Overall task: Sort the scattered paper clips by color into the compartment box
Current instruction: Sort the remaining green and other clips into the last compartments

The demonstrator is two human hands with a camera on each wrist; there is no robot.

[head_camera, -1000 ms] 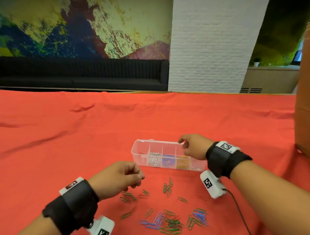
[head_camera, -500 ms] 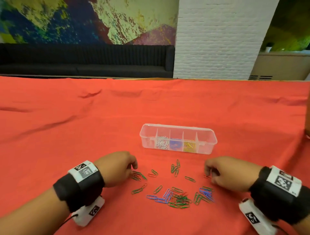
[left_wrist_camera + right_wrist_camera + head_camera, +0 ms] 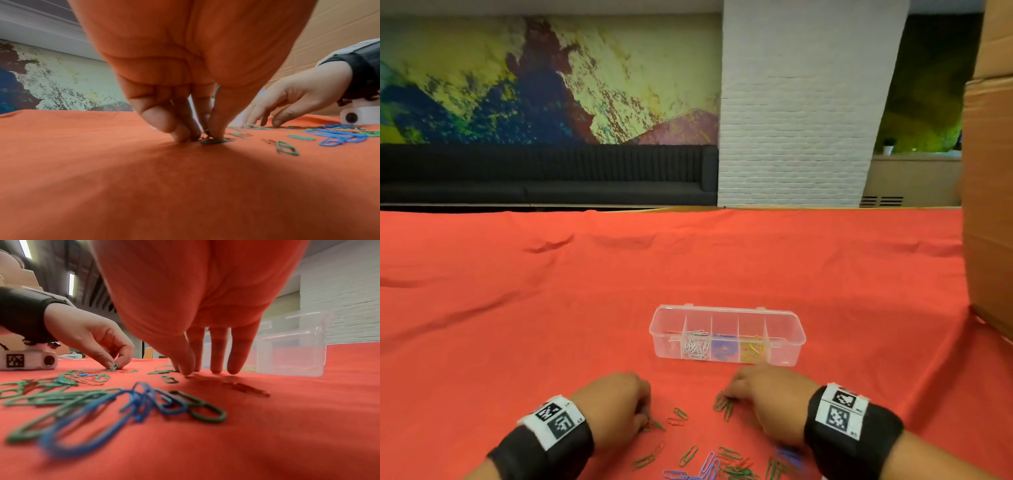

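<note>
On the red-clothed worktop (image 3: 551, 308), the left hand (image 3: 616, 407) has its grip pressed together, thumb and fingertips (image 3: 216, 129) pinching a green paper clip (image 3: 216, 141) against the cloth. The right hand (image 3: 767, 397) reaches down with straight, slightly spread fingers (image 3: 216, 353) touching the cloth beside a small bunch of green clips (image 3: 724, 406); it seems to hold nothing, though its thumb is blurred. The clear compartment box (image 3: 784, 346) sits just beyond both hands with white, blue and yellow clips in three middle compartments, while loose green and blue clips (image 3: 123, 402) lie nearer the person.
</note>
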